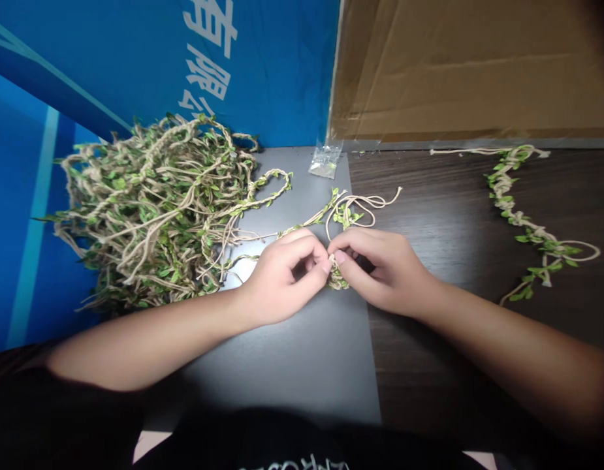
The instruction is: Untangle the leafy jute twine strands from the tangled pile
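My left hand [289,274] and my right hand [384,267] meet near the middle of the head view. Both pinch a braided cord garland [339,282], beige with small green leaves, and the fingertips almost touch. Its short braided part hangs below my fingers. Beyond my hands, loose beige cord ends [367,203] curl over the surface, with leafy sprigs among them. The exact spot that each finger grips is partly hidden. To the left lies a big tangled heap of similar leafy cords [155,215], with some strands reaching toward my left hand.
Another leafy cord [514,209] lies on the dark wood-grain table [429,196] at the right. A small clear plastic bag [326,162] rests on the grey mat [302,365]. Behind stand a brown cardboard box [468,72] and a blue panel [286,72] with white characters.
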{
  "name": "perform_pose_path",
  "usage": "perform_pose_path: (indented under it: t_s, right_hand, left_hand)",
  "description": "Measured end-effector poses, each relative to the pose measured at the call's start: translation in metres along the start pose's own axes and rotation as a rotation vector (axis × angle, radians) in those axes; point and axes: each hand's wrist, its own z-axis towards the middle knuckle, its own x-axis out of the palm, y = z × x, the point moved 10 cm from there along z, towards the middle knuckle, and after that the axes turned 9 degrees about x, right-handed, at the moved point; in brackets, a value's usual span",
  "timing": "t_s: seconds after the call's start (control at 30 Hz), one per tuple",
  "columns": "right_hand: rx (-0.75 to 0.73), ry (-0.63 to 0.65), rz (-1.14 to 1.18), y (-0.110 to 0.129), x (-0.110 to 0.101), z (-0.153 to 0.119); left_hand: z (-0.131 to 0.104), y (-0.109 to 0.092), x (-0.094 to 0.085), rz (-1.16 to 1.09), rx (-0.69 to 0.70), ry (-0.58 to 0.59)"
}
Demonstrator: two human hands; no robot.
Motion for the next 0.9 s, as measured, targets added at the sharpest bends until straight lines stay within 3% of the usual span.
perform_pose_path:
  t_s: [0.9]
  right_hand:
    - [0.006, 0.005, 0.002, -0.0011, -0.0001, 0.0014]
  left_hand:
    - [-0.0004, -0.0007, 0.0012, -0.004, 0.015, 0.004]
